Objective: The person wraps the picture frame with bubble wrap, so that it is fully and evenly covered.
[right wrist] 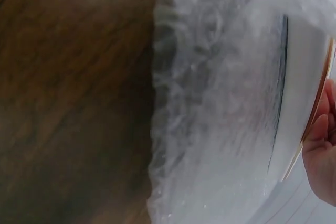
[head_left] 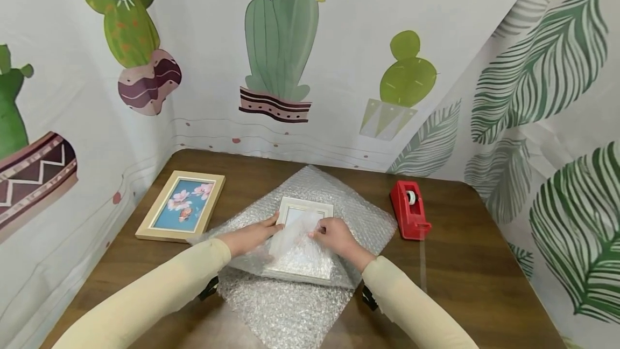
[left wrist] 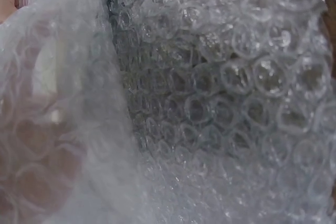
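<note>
A white picture frame lies on a sheet of bubble wrap set diagonally on the table. A fold of the wrap covers the frame's lower part, so only its upper part shows plainly. My left hand rests on the wrap at the frame's left side, its fingertips touching the frame's edge. Over the frame's right side, my right hand has curled fingers and pinches the tip of the folded wrap. In the left wrist view, bubble wrap fills most of the picture. The right wrist view shows the right hand at the image edge.
A light wooden frame with a pink-flower picture lies to the left. On the right stands a red tape dispenser, a strip of tape trailing from it. The brown table meets a patterned cloth backdrop behind.
</note>
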### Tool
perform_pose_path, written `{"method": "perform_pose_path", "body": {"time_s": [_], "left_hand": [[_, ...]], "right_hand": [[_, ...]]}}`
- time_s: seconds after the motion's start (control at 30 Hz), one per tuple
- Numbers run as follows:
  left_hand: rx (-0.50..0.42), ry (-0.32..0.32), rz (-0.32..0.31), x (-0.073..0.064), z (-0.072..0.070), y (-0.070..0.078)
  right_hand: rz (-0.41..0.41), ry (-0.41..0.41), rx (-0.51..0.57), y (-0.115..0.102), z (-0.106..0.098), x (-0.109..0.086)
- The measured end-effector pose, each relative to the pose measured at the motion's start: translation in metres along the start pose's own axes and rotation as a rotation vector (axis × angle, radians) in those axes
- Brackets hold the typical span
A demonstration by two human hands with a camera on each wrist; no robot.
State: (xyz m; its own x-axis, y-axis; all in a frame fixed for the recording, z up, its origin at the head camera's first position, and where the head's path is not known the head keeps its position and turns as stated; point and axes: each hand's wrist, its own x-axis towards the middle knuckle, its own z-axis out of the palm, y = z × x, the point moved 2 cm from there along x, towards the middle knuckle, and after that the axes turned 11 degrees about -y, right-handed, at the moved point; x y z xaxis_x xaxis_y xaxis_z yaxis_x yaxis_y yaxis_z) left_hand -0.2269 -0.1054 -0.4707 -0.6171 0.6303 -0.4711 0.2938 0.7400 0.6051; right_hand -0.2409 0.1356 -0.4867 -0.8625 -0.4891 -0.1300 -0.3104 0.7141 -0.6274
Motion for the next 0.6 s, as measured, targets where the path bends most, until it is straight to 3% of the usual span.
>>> {"method": "perform_pose_path", "body": {"time_s": [0.07, 0.3, 0.47, 0.6], "left_hand": [[0.103, 0.004, 0.052, -0.003, 0.000, 0.001], [0.187, 0.020, 0.080, -0.006, -0.001, 0.004], [0.220, 0.017, 0.052, -0.007, -0.004, 0.006], [0.233, -0.006, -0.005, -0.006, -0.010, 0.007]], "right_hand": [[0.007, 0.010, -0.022, -0.003, 0.001, 0.000], [0.051, 0.042, -0.126, -0.010, 0.008, -0.003], [0.105, 0.062, -0.124, -0.010, 0.012, -0.004], [0.105, 0.059, -0.132, -0.012, 0.012, -0.004]]}}
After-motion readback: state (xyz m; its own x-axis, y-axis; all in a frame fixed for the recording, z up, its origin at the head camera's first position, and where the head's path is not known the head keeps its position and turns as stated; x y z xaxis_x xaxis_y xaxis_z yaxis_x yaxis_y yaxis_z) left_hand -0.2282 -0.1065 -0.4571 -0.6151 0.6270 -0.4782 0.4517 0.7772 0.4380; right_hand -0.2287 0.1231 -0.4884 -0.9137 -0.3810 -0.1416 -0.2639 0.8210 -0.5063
